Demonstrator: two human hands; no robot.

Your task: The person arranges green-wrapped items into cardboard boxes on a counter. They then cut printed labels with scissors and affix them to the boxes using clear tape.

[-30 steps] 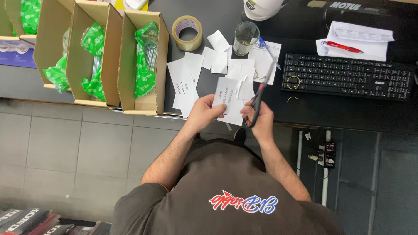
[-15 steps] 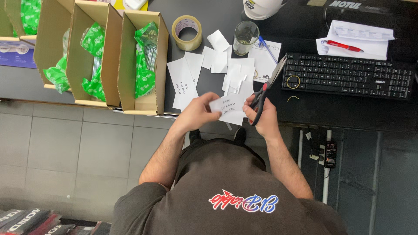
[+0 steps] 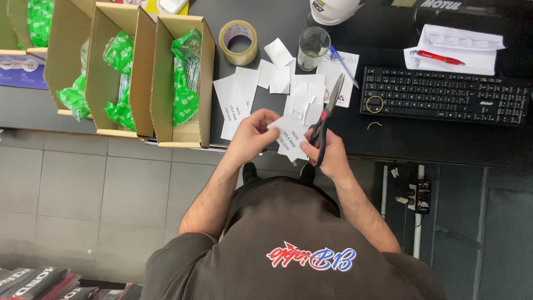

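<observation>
Lifting off the worktop [image 3: 388, 139], the left hand [image 3: 252, 136] now grips a paper slip [image 3: 290, 140] while the right hand [image 3: 327, 153] grips scissors [image 3: 327, 114], ready for cutting.

Even, bright overhead light, soft shadows under my arms, mild glare on the dark surface [image 3: 388, 139], sharp focus, slight wide-angle edge bending

Scissors [image 3: 325, 119] handles hidden inside the right hand [image 3: 328, 153]; paper slip [image 3: 290, 139] partly covered by left hand [image 3: 252, 136] fingers; cardboard boxes [image 3: 183, 83] cut off at top edge
</observation>
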